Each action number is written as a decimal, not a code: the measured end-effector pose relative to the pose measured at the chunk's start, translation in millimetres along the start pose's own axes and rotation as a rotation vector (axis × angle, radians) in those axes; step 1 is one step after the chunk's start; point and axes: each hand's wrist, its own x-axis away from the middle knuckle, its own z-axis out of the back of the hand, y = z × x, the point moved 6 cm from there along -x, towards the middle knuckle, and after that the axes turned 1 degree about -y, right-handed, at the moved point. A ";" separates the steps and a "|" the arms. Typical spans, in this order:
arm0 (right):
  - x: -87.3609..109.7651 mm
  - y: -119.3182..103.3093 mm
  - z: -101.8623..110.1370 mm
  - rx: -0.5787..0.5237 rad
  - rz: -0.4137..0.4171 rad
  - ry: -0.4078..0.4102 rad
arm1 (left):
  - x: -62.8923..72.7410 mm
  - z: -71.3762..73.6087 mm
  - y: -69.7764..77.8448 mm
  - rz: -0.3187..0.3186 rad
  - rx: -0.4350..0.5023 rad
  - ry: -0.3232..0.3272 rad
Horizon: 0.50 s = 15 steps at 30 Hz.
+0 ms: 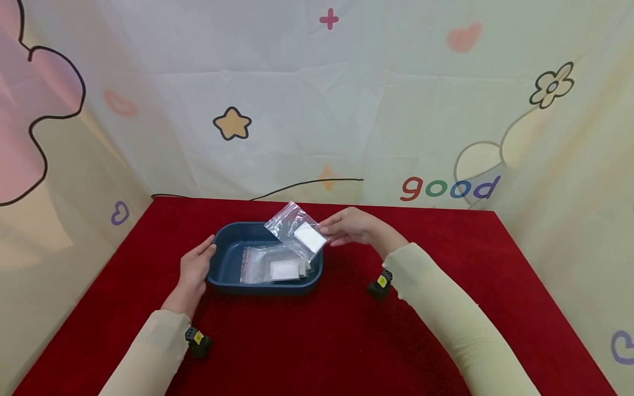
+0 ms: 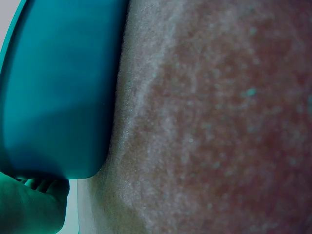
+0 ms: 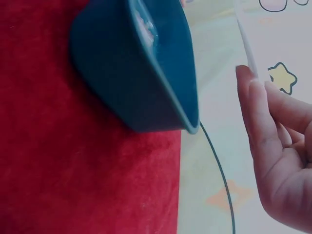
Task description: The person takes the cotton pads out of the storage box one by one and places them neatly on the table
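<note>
A dark blue plastic basin (image 1: 225, 265) with rounded corners stands toward the back of the table. At its left end my left hand (image 1: 193, 268) grips the rim; in the left wrist view, this hand (image 2: 34, 207) shows only partly, beside the basin's wall (image 2: 58, 92). My right hand (image 1: 354, 225) pinches one corner of a clear zip-lock bag (image 1: 310, 237), which has a flat white rectangular piece inside. The bag is held tilted over the basin's right side. Several similar zip-lock bags (image 1: 284, 269) lie overlapping inside the basin. Edge-on in the right wrist view, the held bag (image 3: 247, 44) rises from the fingertips.
Red cloth (image 1: 317, 341) covers the table. Behind it hangs a pale curtain (image 1: 297, 93) printed with stars, hearts and the word "good", and more curtain runs along both sides. A small black camera sits on each wrist.
</note>
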 end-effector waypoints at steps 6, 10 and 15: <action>11.0 18.7 9.3 -0.061 0.017 0.044 | -0.7 -0.3 0.1 0.002 -0.008 0.003; 18.1 30.3 16.2 -0.096 0.026 0.076 | -1.1 -0.2 0.4 0.007 -0.012 0.004; 29.9 42.3 23.4 -0.148 0.043 0.121 | -0.3 -0.5 0.3 0.013 -0.012 0.011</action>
